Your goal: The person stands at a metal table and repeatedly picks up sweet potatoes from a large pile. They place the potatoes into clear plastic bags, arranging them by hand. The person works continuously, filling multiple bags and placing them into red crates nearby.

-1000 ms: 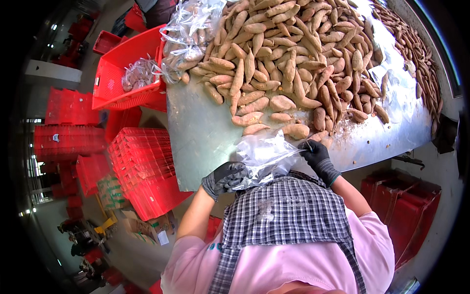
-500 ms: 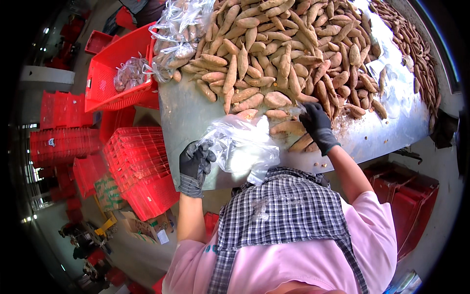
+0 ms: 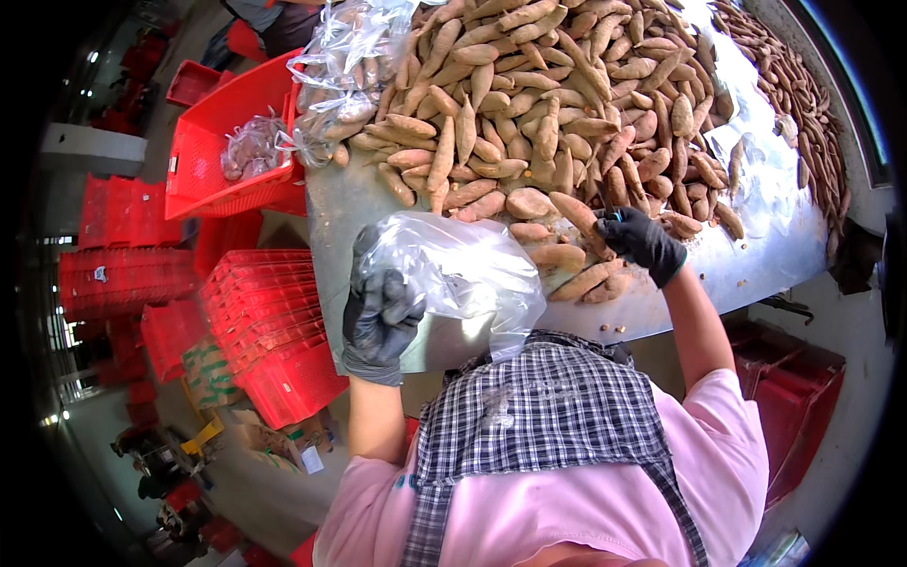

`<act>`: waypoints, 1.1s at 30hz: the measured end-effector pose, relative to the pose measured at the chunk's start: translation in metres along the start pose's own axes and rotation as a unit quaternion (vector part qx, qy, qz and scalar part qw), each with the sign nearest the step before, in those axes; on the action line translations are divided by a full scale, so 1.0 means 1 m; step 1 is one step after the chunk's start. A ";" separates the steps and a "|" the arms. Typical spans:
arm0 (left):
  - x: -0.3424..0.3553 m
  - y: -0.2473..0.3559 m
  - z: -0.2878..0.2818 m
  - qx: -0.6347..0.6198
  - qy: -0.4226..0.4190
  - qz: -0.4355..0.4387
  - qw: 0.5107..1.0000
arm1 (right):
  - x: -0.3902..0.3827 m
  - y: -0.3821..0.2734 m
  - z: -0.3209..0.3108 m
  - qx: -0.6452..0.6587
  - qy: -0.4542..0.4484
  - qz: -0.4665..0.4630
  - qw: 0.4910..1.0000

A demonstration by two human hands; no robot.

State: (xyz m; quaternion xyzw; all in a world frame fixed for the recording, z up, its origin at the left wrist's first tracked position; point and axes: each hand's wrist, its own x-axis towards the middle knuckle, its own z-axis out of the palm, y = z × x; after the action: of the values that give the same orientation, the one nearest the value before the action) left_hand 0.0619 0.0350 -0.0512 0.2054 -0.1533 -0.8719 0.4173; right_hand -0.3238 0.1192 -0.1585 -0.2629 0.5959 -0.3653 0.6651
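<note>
My left hand [image 3: 383,312], in a dark glove, is closed on a clear plastic bag [image 3: 472,269] that spreads crumpled over the metal table [image 3: 342,208]. My right hand [image 3: 635,238], also gloved, grips a small slim tool [image 3: 612,215] with a blue part, at the side of a tan sweet potato [image 3: 578,215]; whether it also touches the potato I cannot tell. A large pile of sweet potatoes [image 3: 501,85] covers the middle and back of the table, with a few loose ones [image 3: 557,255] beside the bag.
Bagged potatoes [image 3: 345,66] lie at the table's back left, beside a red crate [image 3: 194,170] holding bags. Stacked red crates [image 3: 274,340] stand left; red bins [image 3: 784,406] are under the right side. White plastic sheeting [image 3: 761,180] and more potatoes lie right. A person [image 3: 274,19] is at top left.
My left hand has moved left and up with the bag, which is spread wider. My right hand has moved up from the bag toward the pile with the tool.
</note>
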 end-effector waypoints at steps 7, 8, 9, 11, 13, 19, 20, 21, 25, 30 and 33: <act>-0.007 -0.014 -0.006 0.015 -0.100 0.056 0.993 | -0.032 0.034 0.026 0.439 -0.123 0.008 0.890; -0.007 -0.013 0.000 0.050 -0.081 0.085 0.992 | -0.033 0.035 0.029 0.452 -0.128 0.004 0.883; -0.007 -0.012 0.002 0.088 -0.065 0.098 0.989 | -0.037 0.033 0.033 0.467 -0.133 -0.001 0.874; -0.007 -0.005 0.002 0.165 -0.034 0.110 0.980 | -0.042 0.035 0.036 0.482 -0.135 -0.007 0.866; -0.010 0.014 0.002 0.245 -0.003 0.111 0.963 | -0.044 0.038 0.039 0.485 -0.135 -0.008 0.864; -0.008 0.021 0.013 0.449 0.034 -0.138 0.882 | -0.055 0.023 0.064 0.186 0.041 -0.158 0.969; -0.003 0.008 0.015 0.446 0.018 -0.186 0.875 | -0.051 0.031 0.071 0.124 0.094 -0.209 0.965; 0.001 -0.008 0.020 0.442 0.006 -0.233 0.866 | -0.050 0.036 0.077 0.062 0.142 -0.258 0.953; 0.017 -0.085 0.000 0.464 -0.060 -0.190 0.863 | -0.064 0.023 0.107 -0.271 0.269 -0.424 0.821; 0.045 -0.149 -0.002 0.461 -0.041 -0.010 0.886 | -0.077 0.011 0.130 -0.345 0.256 -0.370 0.824; 0.049 -0.142 -0.015 0.494 -0.095 0.010 0.864 | -0.077 0.009 0.112 -0.245 0.196 -0.385 0.868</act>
State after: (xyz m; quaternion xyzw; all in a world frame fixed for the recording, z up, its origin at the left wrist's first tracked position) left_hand -0.0529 0.0806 -0.1373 0.2996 -0.6048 -0.6929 0.2537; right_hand -0.2137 0.1764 -0.1025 -0.5488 0.6360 -0.4785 0.2556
